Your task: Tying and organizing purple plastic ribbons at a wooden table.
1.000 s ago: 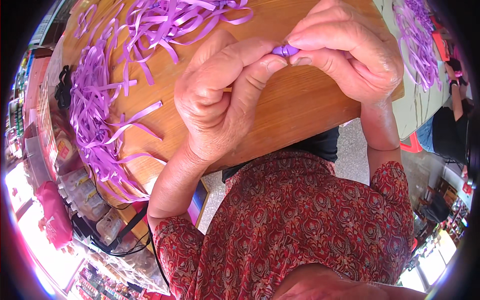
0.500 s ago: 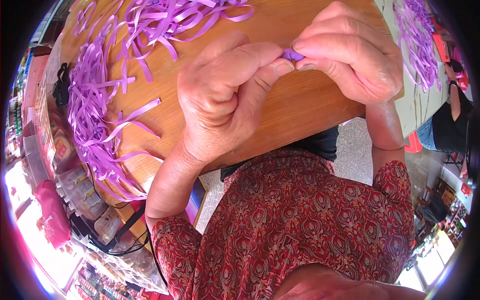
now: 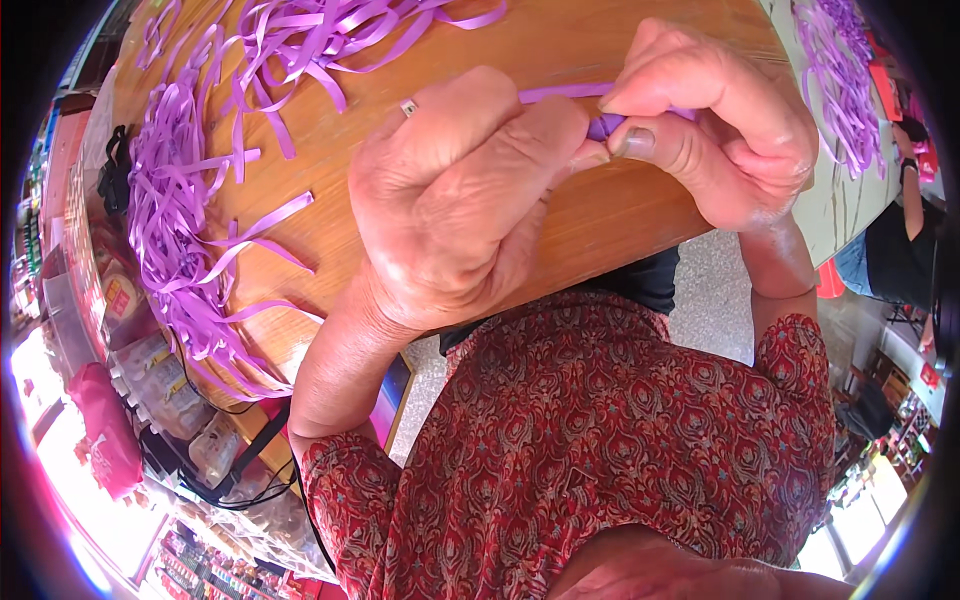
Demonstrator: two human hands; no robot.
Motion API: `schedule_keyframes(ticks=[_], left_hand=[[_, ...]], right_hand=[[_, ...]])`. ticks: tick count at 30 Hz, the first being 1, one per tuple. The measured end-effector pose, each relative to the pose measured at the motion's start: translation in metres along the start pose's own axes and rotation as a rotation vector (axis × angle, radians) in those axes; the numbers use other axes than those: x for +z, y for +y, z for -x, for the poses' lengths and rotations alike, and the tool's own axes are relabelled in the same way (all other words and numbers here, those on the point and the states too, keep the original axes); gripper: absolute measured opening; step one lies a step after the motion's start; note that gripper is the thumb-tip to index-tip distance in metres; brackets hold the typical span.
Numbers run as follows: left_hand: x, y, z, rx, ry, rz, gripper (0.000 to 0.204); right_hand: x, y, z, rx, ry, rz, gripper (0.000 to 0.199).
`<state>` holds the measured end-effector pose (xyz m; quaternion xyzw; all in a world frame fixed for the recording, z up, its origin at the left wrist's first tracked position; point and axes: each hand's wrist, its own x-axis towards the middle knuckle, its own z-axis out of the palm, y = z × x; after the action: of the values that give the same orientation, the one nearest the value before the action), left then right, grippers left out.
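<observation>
In the head view, your left hand point(image 3: 455, 200) and right hand point(image 3: 715, 120) meet at upper centre, both pinched tight on a purple ribbon strip point(image 3: 600, 122) over the wooden table point(image 3: 590, 215). The strip's long axis runs left to right, mostly hidden by your fingers. Loose purple ribbon strips point(image 3: 185, 240) pile at the upper left
</observation>
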<state>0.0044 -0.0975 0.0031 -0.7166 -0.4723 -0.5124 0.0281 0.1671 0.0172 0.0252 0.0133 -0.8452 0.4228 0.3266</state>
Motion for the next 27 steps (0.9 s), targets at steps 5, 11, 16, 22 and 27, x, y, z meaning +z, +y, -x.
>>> schedule_keyframes(ticks=[5,11,16,22,27], left_hand=[[0.000,0.003,-0.004,0.020,-0.085,-0.083,0.022],[0.003,0.000,-0.002,0.030,-0.111,-0.089,0.024],[0.008,-0.001,0.001,0.041,-0.091,-0.061,0.025],[0.009,-0.004,0.002,0.047,-0.120,-0.040,0.021],[0.013,-0.009,0.006,-0.073,0.002,0.096,0.012]], right_hand=[[0.003,-0.004,0.006,0.187,0.021,-0.034,0.011],[0.001,-0.011,0.004,0.236,-0.046,0.093,0.010],[0.002,-0.006,0.011,0.233,-0.050,0.132,0.018],[0.014,-0.004,0.017,0.331,0.035,0.098,0.021],[-0.002,-0.005,0.010,0.404,-0.024,-0.038,0.013]])
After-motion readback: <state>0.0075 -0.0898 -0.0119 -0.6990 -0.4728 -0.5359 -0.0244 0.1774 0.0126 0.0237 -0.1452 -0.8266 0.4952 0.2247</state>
